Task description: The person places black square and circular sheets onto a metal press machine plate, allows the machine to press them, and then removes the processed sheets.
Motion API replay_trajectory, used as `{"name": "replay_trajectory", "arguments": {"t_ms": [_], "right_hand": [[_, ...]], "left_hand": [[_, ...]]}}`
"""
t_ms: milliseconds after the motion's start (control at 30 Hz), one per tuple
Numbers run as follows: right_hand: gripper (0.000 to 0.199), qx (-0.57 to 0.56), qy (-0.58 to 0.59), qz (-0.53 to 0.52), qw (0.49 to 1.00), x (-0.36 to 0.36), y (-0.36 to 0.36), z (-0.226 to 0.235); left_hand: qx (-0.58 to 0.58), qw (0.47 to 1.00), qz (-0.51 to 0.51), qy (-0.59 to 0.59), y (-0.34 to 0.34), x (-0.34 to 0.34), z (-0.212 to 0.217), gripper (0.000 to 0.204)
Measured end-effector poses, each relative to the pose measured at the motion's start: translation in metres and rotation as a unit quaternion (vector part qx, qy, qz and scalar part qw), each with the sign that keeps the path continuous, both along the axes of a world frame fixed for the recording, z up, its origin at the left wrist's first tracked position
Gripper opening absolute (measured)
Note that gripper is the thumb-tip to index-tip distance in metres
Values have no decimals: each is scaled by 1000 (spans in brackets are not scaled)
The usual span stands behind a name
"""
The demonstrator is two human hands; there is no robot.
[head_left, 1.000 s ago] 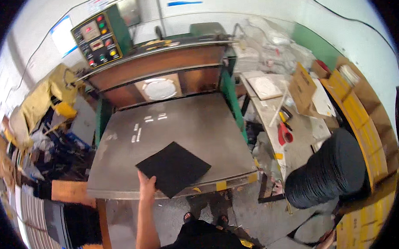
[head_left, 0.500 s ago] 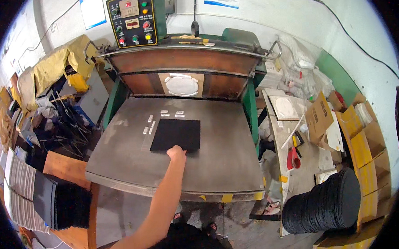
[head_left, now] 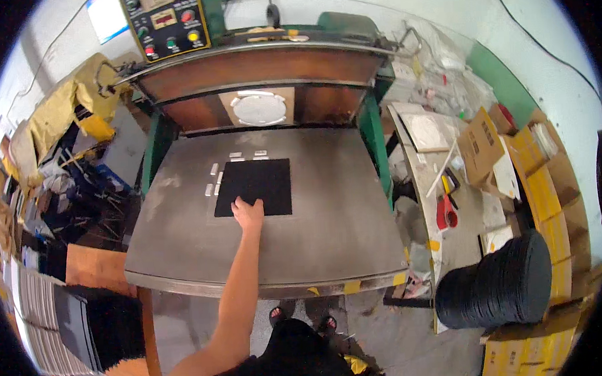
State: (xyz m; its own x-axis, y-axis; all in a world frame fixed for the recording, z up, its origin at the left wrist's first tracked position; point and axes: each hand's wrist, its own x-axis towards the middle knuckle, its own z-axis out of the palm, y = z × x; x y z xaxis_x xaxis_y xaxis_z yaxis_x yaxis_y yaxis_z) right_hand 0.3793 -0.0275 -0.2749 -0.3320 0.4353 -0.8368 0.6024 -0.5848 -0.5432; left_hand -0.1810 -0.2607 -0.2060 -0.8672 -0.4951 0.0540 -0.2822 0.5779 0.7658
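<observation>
A square black sheet (head_left: 264, 179) lies on the grey metal bed of a press (head_left: 329, 207). My left hand (head_left: 248, 212) rests on the sheet's near edge, thumb and fingers spread apart on its upper face. Small white blocks stand along two sides of the sheet: some at its left side, such as one white block (head_left: 214, 169), and others past its far edge, such as another white block (head_left: 260, 153). A pale plate with a white round mould (head_left: 260, 110) is fixed under the raised brown upper platen (head_left: 242, 71). My right hand is out of view.
A control panel (head_left: 166, 22) hangs at the far left. On the left, a wooden stand (head_left: 96, 264) bears stacked black sheets (head_left: 112, 324) and white ones. To the right, a side table holds red-handled scissors (head_left: 446, 212), a cardboard box (head_left: 480, 146) and a stack of black discs (head_left: 493, 284).
My left hand has gone from gripping the near right edge of the sheet to lying spread on its near left part. The sheet now sits flat, closer to the white blocks.
</observation>
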Motion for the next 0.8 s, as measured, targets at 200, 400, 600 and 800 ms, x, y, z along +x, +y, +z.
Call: {"name": "replay_trajectory", "arguments": {"t_ms": [200, 400, 600, 800], "right_hand": [[26, 59, -31, -177, 982, 119, -20, 9], [24, 293, 18, -369, 882, 355, -53, 73], [24, 507, -318, -298, 744, 297, -23, 225], [25, 453, -360, -368, 728, 316, -58, 207]], "left_hand": [[-94, 970, -221, 46, 66, -7, 39, 67], [-440, 842, -307, -57, 121, -24, 36, 48], [-363, 849, -380, -65, 81, -72, -5, 42], [-349, 851, -386, 69, 95, -82, -38, 52]]}}
